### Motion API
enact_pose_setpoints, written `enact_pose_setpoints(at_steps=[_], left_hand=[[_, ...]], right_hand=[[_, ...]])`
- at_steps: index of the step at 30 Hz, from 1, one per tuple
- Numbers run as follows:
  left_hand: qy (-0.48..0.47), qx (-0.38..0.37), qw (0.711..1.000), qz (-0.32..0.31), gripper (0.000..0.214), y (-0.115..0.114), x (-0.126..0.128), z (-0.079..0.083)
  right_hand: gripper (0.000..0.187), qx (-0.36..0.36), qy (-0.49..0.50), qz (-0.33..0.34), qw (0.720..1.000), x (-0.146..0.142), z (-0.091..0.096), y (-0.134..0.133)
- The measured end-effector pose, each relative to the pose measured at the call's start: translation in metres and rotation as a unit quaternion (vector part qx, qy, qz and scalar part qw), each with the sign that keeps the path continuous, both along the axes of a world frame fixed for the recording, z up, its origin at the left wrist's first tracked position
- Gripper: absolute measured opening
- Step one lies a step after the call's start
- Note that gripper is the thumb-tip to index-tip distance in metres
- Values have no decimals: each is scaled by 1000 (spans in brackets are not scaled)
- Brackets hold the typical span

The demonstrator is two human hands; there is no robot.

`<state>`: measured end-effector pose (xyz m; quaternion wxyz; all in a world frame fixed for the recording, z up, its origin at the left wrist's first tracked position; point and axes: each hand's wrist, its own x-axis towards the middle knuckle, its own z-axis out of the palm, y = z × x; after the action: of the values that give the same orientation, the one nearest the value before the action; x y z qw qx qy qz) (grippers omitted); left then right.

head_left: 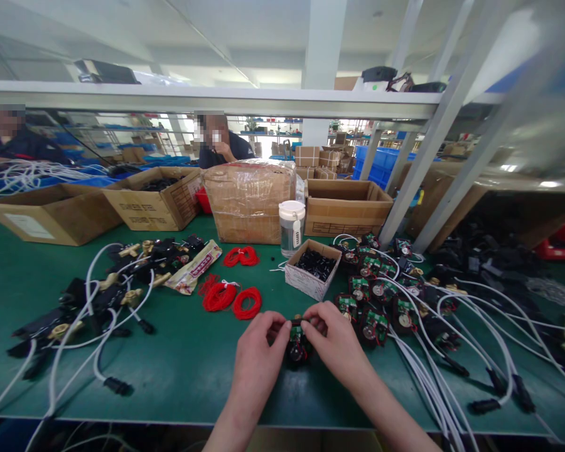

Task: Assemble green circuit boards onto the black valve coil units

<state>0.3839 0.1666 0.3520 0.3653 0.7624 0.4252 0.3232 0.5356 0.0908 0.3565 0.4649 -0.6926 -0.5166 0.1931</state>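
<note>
Near the front middle of the green table lies a small black device with a green circuit board (297,342) and a round part. My left hand (262,348) pinches its upper left edge between thumb and fingers. On the opposite side, my right hand (332,333) grips the upper right edge, fingers closed. Whatever small part sits between the fingertips is hidden. Just behind the hands stands a small open box of black parts (313,265). Right of my right hand are several similar open devices with circuit boards (374,326) and white cables.
Red wire coils (247,303) and a snack wrapper (195,269) lie left of centre. Finished-looking black units with brass fittings and white cables (108,295) spread left. A lidded bottle (292,229) and cardboard boxes (249,204) line the back; metal posts (417,169) rise right. Two people sit beyond.
</note>
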Motion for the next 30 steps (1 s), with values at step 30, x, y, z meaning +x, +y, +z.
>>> enact_pose_setpoints(at_steps=[30], left_hand=[[-35, -32, 998, -31, 22, 3, -6, 3]], right_hand=[[8, -15, 69, 38, 997, 19, -1, 3]])
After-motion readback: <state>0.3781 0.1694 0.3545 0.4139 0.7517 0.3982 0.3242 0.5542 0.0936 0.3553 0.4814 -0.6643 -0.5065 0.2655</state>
